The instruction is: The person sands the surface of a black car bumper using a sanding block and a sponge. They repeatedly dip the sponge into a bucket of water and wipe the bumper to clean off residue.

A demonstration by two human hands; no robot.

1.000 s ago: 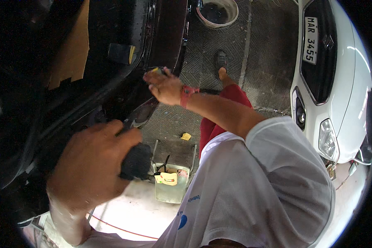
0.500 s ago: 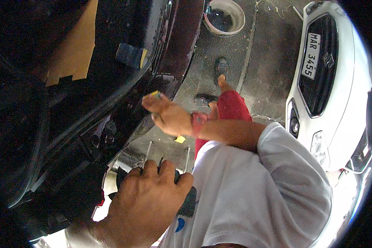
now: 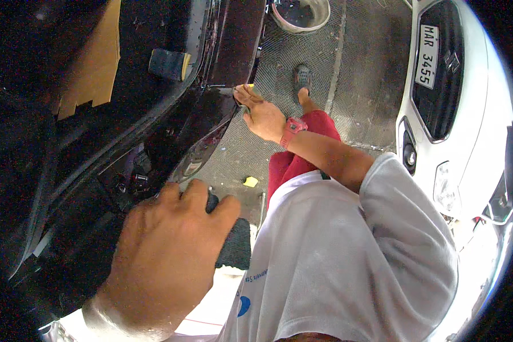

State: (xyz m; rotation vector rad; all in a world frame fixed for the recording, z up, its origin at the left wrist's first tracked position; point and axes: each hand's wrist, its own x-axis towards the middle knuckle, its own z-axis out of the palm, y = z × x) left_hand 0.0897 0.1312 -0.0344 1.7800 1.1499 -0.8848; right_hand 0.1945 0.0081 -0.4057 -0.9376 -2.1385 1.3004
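Observation:
My left hand (image 3: 159, 256) is large and close at lower left, its fingers curled over a dark grey cloth (image 3: 235, 245) that hangs out past the thumb side. My right hand (image 3: 262, 117), below a red wristwatch (image 3: 293, 130), reaches to the edge of a dark maroon car panel (image 3: 211, 114). Its fingers press together against the panel, over something with a yellow edge (image 3: 246, 86), mostly hidden beneath them. On the car's dark ledge lies a dark blue pad with a yellow side (image 3: 170, 64), apart from both hands.
Brown cardboard (image 3: 94, 68) lies on the dark car at far left. A round bucket (image 3: 302, 16) of dark liquid stands at the top. A yellow scrap (image 3: 249, 181) lies on the textured floor (image 3: 233, 154). The front of a white car (image 3: 467, 125) fills the right side.
My right hand has moved farther up along the panel and now rests at its edge. My left hand has risen with the cloth. The view has shifted slightly.

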